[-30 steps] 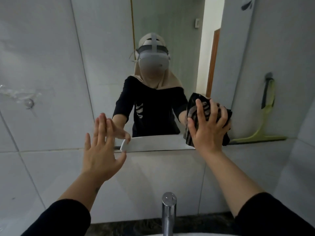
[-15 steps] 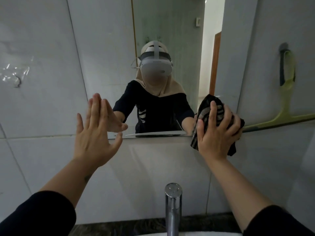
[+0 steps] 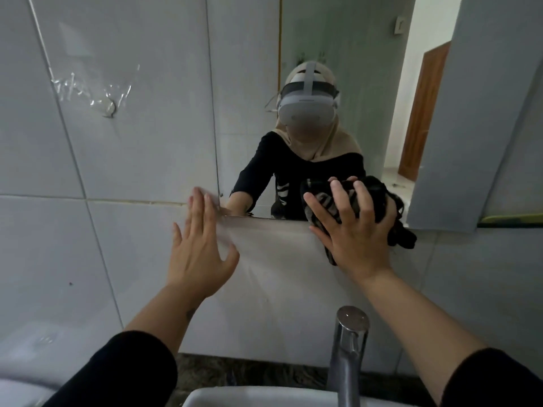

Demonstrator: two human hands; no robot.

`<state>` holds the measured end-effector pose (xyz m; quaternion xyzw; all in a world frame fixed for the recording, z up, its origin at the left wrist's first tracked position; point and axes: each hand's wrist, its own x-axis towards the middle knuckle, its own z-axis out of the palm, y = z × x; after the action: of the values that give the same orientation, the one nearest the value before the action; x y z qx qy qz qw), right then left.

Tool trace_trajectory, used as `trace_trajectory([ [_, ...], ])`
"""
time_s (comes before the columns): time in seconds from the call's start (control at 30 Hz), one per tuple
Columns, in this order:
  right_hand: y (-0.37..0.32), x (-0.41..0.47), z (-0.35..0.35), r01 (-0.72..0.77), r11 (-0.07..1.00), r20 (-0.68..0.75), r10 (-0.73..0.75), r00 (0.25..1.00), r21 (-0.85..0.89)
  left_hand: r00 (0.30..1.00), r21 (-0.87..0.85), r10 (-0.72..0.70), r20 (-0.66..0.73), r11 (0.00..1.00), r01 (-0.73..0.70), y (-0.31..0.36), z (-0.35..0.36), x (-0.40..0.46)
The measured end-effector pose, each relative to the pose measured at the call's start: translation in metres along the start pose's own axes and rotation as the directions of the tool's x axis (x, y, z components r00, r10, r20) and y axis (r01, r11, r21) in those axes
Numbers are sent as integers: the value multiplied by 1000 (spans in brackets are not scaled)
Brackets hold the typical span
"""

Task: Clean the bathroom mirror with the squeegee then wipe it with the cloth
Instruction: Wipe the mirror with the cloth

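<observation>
The bathroom mirror (image 3: pixel 346 69) hangs on the tiled wall ahead and reflects a person in a headset. My right hand (image 3: pixel 352 233) presses a dark bunched cloth (image 3: pixel 379 198) against the mirror's bottom edge, right of centre. My left hand (image 3: pixel 199 251) is flat with its fingers spread on the wall tile, its fingertips at the mirror's lower left corner. Only the green blade of the squeegee (image 3: pixel 511 220) shows, at the right edge on a ledge beside the mirror.
A chrome tap (image 3: pixel 349 348) rises at the bottom centre above a white basin (image 3: pixel 249 398). A clear stick-on hook (image 3: pixel 108 110) sits on the tile at upper left. A dark stone counter strip runs under the wall tiles.
The view has tilted down and to the left. My right hand has slid the cloth down along the mirror's lower edge. My left hand stays flat near the lower left corner.
</observation>
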<state>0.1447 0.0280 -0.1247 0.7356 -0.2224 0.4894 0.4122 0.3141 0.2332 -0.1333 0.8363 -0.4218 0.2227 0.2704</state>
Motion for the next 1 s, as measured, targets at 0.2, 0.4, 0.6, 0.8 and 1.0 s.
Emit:
trace_trajectory([
  [0.2, -40, 31, -3, 140, 989, -126, -133, 983, 43, 998, 45, -14, 65, 999, 12, -6, -11, -3],
  [0.4, -83, 57, -5, 230, 968, -169, -212, 963, 96, 993, 39, -64, 101, 997, 61, -20, -30, -12],
  [0.6, -116, 103, -25, 359, 906, -131, -336, 933, 227, 987, -63, -111, 117, 991, 118, -41, -67, -19],
  [0.8, -125, 154, -68, 310, 753, -120, -297, 947, 580, 957, -727, -283, 62, 644, 238, -32, -137, -4],
  [1.0, -125, 200, -132, 160, 409, -38, -290, 956, 898, 925, -893, -314, 212, 323, 314, -20, -210, 12],
])
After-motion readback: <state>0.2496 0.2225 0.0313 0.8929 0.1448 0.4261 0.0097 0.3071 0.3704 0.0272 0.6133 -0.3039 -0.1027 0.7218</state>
